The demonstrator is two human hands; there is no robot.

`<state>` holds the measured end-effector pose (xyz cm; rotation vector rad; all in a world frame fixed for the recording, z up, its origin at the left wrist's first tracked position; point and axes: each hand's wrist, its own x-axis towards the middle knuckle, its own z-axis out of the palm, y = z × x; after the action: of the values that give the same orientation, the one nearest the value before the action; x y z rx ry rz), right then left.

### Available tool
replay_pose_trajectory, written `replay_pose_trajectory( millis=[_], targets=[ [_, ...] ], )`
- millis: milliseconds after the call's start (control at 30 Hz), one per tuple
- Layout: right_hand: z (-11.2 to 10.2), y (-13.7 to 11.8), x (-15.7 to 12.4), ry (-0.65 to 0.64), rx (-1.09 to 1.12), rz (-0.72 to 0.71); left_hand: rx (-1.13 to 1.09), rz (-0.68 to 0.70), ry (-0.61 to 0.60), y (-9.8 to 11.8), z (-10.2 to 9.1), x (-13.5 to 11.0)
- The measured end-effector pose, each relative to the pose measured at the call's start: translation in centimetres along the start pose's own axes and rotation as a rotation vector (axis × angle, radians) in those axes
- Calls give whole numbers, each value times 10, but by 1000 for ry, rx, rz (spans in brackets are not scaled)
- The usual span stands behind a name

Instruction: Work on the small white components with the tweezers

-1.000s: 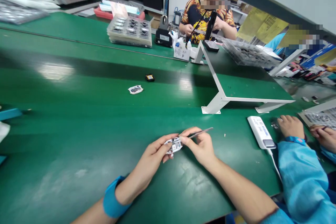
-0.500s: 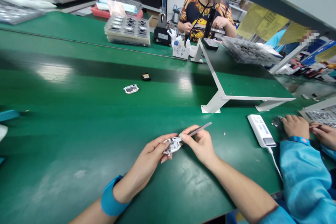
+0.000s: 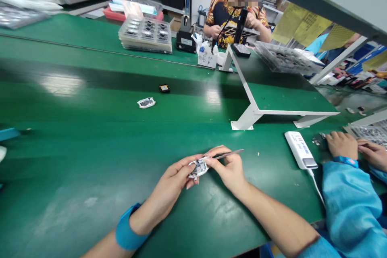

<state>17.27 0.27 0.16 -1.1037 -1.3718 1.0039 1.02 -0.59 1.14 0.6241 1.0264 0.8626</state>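
Note:
My left hand (image 3: 177, 175), with a blue wristband, grips a small white plastic housing (image 3: 198, 168) with grey electronic parts inside, its open face up. Thumb and fingers hold it by its left side, just above the green table (image 3: 99, 213). My right hand (image 3: 228, 167) pinches a pair of thin metal tweezers (image 3: 231, 154), whose back end sticks out to the right. Its fingertips touch the housing's upper right edge, and the tweezers' tips are hidden behind them.
Farther off lie another white housing (image 3: 146, 102) and a small black part (image 3: 164, 88). A white-legged stand (image 3: 246, 117) and a white power-bank-like device (image 3: 300, 151) with a cable are to the right. A co-worker's hands (image 3: 343, 145) work beside it. Another person sits opposite.
The tweezers have tilted lower and turned edge-on, and my right fingers have shifted on the housing's edge. The far white housing and black part have slid slightly left.

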Motion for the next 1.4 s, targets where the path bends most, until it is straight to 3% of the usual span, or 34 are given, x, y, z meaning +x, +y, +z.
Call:
replay_pose_trajectory(
  millis=[300, 767, 1400],
  targets=[
    [-1, -4, 2, -44, 38, 1, -41, -19, -6, 2, -1, -1],
    [1, -6, 6, 1, 88, 215, 292, 133, 20, 2, -2, 0],
    [1, -8, 8, 11, 138, 267, 295, 143, 15, 1, 1, -1]
  ],
)
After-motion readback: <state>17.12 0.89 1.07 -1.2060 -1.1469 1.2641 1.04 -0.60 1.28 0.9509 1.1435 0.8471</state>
